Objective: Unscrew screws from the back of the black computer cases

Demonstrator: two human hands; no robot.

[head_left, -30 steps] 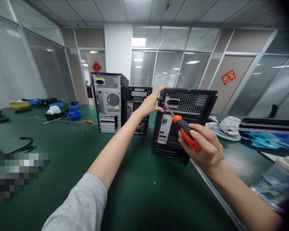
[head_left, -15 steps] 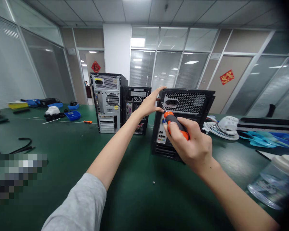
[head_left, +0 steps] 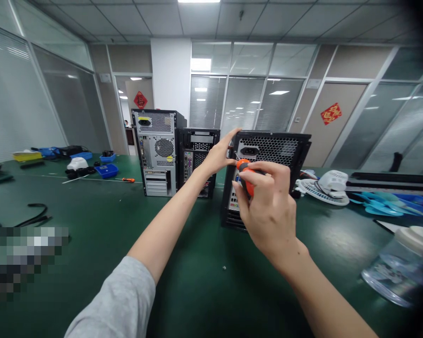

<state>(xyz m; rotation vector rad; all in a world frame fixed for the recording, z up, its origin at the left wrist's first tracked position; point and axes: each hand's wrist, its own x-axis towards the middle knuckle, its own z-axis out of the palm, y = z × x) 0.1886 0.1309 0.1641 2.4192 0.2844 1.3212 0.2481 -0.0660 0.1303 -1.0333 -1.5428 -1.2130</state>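
Observation:
A black computer case stands on the green table, its rear panel toward me. My left hand reaches out to the case's upper left rear corner, with the fingers on the top edge and the thumb by the rear panel. My right hand is wrapped round an orange and black screwdriver. The screwdriver's tip meets the rear panel near that same corner, just beside my left thumb.
Two more computer cases stand behind to the left. Blue bins, a small orange tool and cables lie at the left. A white fan, blue fan blades and a clear plastic jar are at the right.
My right hand has risen and moved left with the screwdriver, bringing its tip up to the case's upper left corner. My left hand stays on the case.

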